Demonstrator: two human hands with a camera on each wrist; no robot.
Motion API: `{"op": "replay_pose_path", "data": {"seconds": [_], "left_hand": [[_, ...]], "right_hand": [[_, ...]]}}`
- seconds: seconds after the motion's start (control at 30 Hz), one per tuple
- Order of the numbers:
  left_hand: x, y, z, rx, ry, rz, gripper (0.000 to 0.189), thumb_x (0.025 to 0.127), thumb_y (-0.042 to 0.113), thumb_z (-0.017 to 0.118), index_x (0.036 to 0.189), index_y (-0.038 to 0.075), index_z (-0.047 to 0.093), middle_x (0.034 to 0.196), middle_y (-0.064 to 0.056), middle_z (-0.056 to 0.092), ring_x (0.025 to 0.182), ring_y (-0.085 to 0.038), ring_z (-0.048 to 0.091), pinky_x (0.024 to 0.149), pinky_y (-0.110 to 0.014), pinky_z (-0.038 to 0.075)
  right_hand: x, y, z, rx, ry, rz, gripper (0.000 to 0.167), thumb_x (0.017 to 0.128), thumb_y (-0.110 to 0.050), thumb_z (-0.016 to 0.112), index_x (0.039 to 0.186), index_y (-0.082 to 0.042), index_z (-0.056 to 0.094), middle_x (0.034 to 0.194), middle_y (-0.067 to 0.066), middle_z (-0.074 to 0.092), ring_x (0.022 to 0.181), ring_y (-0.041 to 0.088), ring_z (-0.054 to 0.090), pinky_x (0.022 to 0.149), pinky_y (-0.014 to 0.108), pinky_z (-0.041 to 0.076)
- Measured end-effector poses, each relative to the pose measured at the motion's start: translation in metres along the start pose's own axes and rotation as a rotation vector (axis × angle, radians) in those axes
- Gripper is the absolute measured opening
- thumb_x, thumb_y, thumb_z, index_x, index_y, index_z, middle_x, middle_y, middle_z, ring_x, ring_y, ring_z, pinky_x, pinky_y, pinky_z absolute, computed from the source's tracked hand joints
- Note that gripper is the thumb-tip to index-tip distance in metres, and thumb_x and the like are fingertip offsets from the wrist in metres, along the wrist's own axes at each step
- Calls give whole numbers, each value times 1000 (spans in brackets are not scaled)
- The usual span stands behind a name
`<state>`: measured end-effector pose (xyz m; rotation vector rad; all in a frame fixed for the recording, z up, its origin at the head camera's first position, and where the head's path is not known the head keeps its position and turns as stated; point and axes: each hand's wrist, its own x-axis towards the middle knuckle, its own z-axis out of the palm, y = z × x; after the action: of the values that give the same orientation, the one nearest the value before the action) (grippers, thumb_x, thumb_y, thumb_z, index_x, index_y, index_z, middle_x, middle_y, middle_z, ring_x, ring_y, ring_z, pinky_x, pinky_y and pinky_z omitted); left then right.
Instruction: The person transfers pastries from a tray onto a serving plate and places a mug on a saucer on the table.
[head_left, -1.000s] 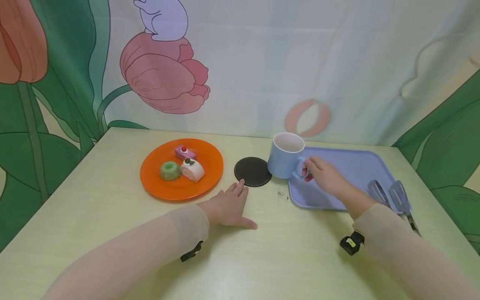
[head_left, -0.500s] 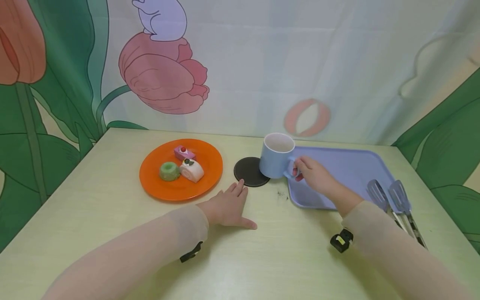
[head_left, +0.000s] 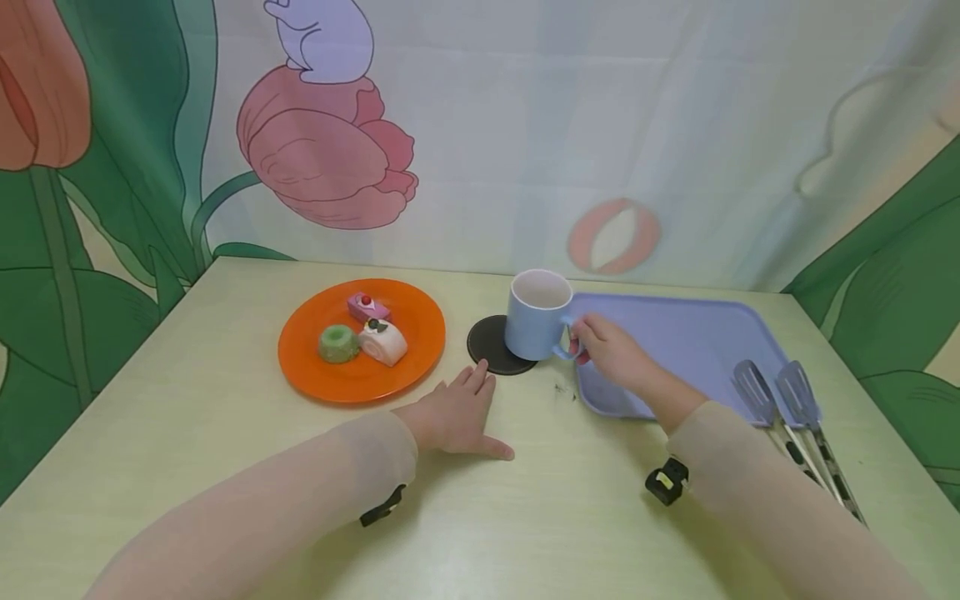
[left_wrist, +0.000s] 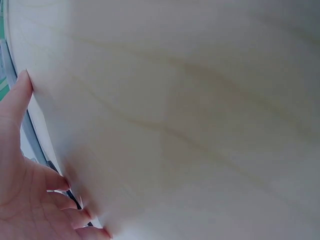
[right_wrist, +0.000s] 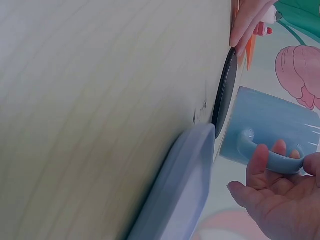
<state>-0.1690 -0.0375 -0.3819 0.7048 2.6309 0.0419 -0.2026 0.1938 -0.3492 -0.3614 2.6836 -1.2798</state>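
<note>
A light blue mug (head_left: pixel 534 323) stays upright, its handle gripped by the curled fingers of my right hand (head_left: pixel 618 354). In the head view the mug overlaps the right part of a round black coaster (head_left: pixel 487 350); the right wrist view shows the mug's base (right_wrist: pixel 227 127) slightly above the coaster (right_wrist: pixel 226 95). My left hand (head_left: pixel 457 412) lies on the table with its fingers spread, fingertips at the coaster's near edge. Its thumb (left_wrist: pixel 19 97) is stretched out in the left wrist view.
An orange plate (head_left: pixel 315 379) with several small toy cakes stands to the left. On the right lies a purple tray (head_left: pixel 675 333), with two slotted spatulas (head_left: pixel 798 396) across its near right corner. A printed curtain (head_left: pixel 487 150) hangs behind the table.
My right hand has carried the mug leftward, from beside the coaster to over its right part. My left hand has stayed in place.
</note>
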Motion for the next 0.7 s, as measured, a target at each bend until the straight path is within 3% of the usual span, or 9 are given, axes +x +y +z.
{"op": "replay_pose_path", "data": {"seconds": [0.7], "left_hand": [[-2, 1, -3, 0, -8, 4, 109, 72, 75, 53, 149, 7, 17, 156, -12, 4, 141, -29, 11, 108, -50, 22]], "right_hand": [[12, -6, 20, 27, -1, -10, 28, 102, -13, 31, 101, 7, 49, 86, 14, 56, 77, 25, 58, 81, 46, 46]]}}
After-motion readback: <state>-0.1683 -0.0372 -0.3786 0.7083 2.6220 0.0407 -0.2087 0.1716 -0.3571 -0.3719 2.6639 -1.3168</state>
